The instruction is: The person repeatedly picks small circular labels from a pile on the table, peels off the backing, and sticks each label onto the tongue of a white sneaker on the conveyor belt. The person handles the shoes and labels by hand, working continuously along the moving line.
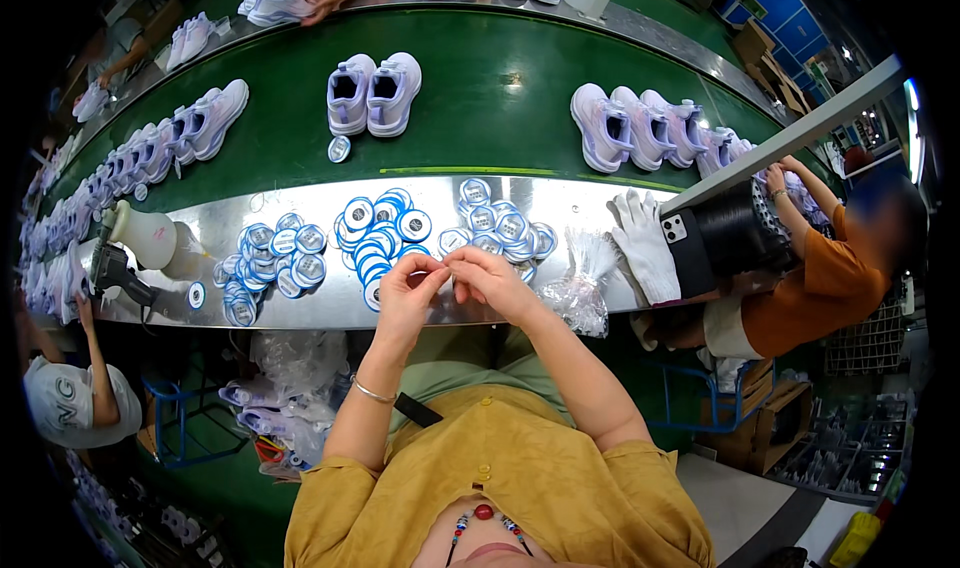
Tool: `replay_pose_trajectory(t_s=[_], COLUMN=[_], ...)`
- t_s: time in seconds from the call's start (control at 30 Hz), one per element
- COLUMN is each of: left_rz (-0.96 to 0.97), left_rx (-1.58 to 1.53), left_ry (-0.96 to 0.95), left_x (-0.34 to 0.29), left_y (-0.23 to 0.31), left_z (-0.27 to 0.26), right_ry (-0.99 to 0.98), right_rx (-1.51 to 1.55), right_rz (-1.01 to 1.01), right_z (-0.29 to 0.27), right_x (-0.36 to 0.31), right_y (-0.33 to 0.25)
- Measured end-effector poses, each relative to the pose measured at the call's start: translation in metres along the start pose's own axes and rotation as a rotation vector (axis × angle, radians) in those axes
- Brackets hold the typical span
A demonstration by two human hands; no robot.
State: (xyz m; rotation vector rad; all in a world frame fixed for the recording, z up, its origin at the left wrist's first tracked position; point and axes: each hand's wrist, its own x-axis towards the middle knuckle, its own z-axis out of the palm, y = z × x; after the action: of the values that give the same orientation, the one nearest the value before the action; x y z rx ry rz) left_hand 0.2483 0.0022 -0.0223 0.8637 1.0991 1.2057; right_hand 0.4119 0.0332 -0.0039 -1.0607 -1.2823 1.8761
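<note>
Fingers [437,268] of both hands hide something small between them.

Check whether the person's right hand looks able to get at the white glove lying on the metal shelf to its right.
Probably yes. The right hand is over the same metal shelf as the white glove, with only a bundle of clear plastic ties lying between them, low enough to pass over. Its fingers are busy pinching something small, though.

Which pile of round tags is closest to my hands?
The middle pile, the one with bold blue-and-white rings. Its near edge lies right by the left hand, while the left pile and right pile sit farther off on the metal ledge.
</note>
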Motion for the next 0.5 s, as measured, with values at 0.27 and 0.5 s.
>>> replay_pose_trajectory(t_s=[0.27, 0.5], left_rz=[0.309, 0.435], left_rx=[0.582, 1.339], left_ry=[0.129, 0.177], left_x=[0.052, 0.086], left_y=[0.018, -0.006], left_z=[-0.016, -0.015], right_ry=[0.091, 0.189], right_rx=[-0.216, -0.246], right_rz=[-0.100, -0.063], right_z=[-0.007, -0.009], right_x=[0.006, -0.001], right_y=[-0.003, 0.011])
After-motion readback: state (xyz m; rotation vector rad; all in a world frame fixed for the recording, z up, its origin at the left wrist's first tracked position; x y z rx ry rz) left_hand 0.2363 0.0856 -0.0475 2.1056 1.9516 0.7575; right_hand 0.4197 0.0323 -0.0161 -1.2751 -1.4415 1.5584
